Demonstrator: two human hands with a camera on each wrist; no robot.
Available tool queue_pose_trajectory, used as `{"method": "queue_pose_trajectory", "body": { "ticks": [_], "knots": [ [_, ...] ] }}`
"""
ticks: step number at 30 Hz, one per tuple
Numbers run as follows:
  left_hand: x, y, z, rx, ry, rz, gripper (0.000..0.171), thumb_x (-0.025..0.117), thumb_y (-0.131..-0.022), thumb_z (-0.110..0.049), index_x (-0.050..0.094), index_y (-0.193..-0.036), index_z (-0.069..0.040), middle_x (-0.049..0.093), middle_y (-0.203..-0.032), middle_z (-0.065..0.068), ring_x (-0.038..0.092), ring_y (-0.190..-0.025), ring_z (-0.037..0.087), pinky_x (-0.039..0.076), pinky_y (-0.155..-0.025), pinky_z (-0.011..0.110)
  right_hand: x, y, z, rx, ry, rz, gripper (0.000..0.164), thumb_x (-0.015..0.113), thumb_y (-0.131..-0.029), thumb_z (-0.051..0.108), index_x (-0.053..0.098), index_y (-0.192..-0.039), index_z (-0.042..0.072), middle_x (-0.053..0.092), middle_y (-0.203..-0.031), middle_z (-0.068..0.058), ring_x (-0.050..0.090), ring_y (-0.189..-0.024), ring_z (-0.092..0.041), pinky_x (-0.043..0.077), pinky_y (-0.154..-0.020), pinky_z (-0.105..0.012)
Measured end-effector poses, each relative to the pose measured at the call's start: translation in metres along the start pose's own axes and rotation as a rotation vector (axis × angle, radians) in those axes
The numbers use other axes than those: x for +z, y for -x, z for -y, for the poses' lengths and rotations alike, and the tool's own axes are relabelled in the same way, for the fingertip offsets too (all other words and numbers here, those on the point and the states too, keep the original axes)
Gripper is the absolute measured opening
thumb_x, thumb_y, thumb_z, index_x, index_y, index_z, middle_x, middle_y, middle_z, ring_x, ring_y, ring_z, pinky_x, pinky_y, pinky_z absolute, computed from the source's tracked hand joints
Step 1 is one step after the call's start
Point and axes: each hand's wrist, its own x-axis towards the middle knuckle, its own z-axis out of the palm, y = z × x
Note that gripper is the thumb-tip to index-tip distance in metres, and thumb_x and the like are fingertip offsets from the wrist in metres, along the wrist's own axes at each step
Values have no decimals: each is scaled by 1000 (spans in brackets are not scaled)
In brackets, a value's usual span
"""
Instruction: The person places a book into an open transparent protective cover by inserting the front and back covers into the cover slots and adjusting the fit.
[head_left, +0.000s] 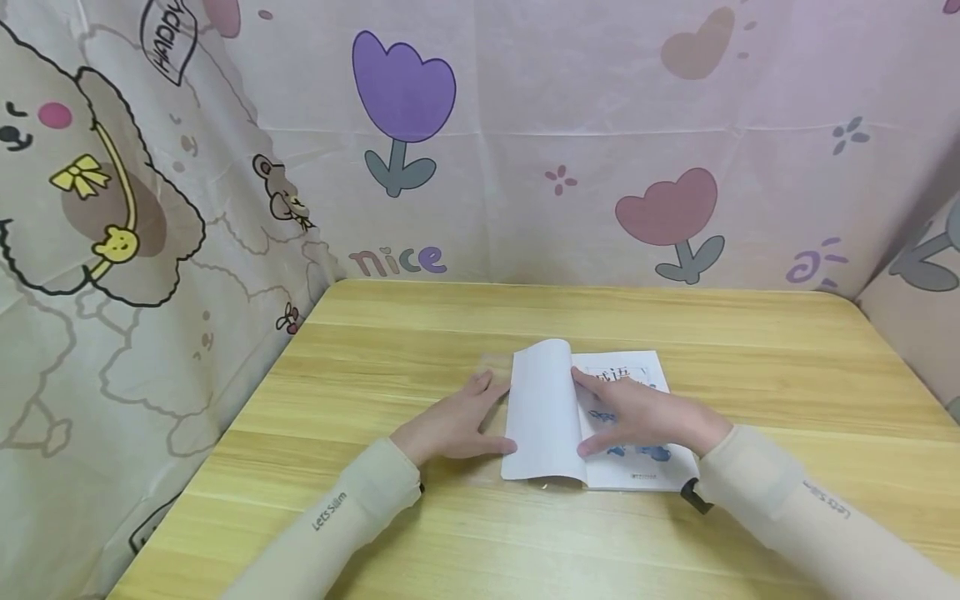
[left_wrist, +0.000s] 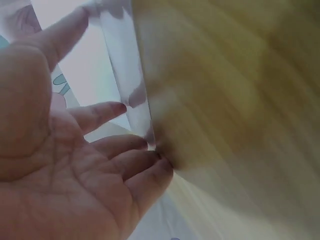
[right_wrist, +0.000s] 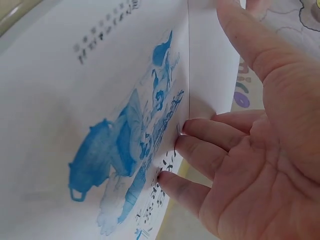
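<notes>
A paperback book [head_left: 622, 477] with blue pictures and Chinese characters lies on the table, its white front cover [head_left: 543, 408] turned to the left and bowing up. Clear plastic film [left_wrist: 131, 75] sticks out along the cover's left edge. My left hand [head_left: 457, 423] has its thumb on that edge, with the other fingers spread at the film. On the title page [right_wrist: 45, 125], my right hand [head_left: 648, 414] rests with thumb and fingers spread, fingertips close to the crease. Straight fingers of the right hand touch the page in the right wrist view.
The wooden table [head_left: 810, 375] extends around the book on all sides. Behind it hangs a patterned cloth [head_left: 517, 208] with tulips, and another cloth [head_left: 187, 350] with cartoon bears drapes down on the left.
</notes>
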Motion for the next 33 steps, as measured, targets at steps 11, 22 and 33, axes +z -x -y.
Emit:
{"method": "queue_pose_trajectory", "body": {
  "ticks": [11, 22, 33],
  "knots": [
    [-7, 6, 8, 104, -79, 73, 108, 65, -75, -68, 18, -157, -14, 4, -158, 15, 4, -143, 28, 20, -110, 42, 3, 3, 0, -7, 26, -28, 116, 71, -70, 63, 21, -153, 0, 46, -141, -17, 50, -120, -23, 40, -97, -39],
    [-3, 7, 14, 126, -103, 36, 108, 63, -76, -70, 19, -156, -13, 7, -158, 15, 7, -143, 28, 21, -110, 42, 3, 2, 6, -24, 46, -35, 113, 71, -72, 61, 22, -153, -1, 44, -143, -16, 49, -122, -26, 40, -98, -41],
    [-2, 6, 15, 142, -110, 18, 106, 61, -76, -71, 21, -156, -15, 9, -157, 16, 9, -142, 29, 20, -111, 41, 3, 0, 11, -11, 93, -32, 111, 71, -71, 61, 26, -152, 1, 37, -145, -25, 36, -131, -38, 30, -105, -50]
  ]
}}
